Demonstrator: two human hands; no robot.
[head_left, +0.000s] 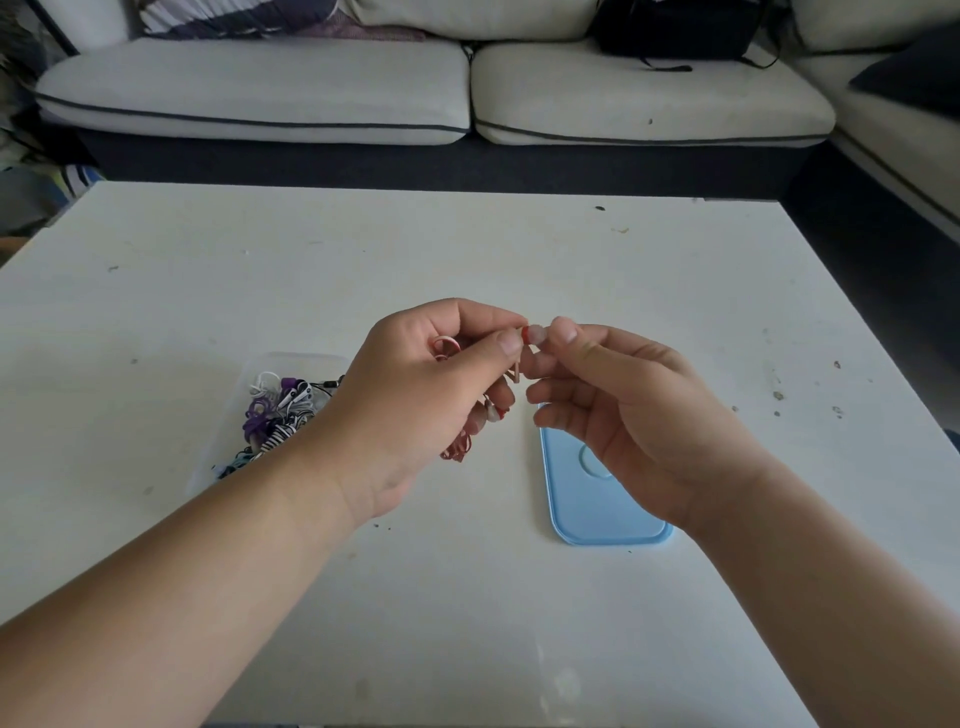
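1. Hands met above the middle of the white surface (467, 249), raised off it and almost touching at the fingertips.
2. The left hand (415, 410) pinched a thin red-and-pink earphone cable (457, 448) between thumb and forefinger. Its other fingers curled around more of the cable, and a loose bundle hung beneath the palm.
3. The right hand (623, 410) pinched the small red end of the same cable between thumb and forefinger, just beside the left thumb. Its remaining fingers were loosely curled.
4. A clear plastic box (270, 364) sat on the surface to the left, partly hidden by the left wrist, with a tangle of white, purple and striped earphones (275, 410) inside.
5. A light blue rectangular plastic lid (582, 512) lay flat on the surface below the right hand.
6. A cream sofa with dark piping (260, 88) stood beyond the surface's far edge, with a black bag (675, 26) on it.
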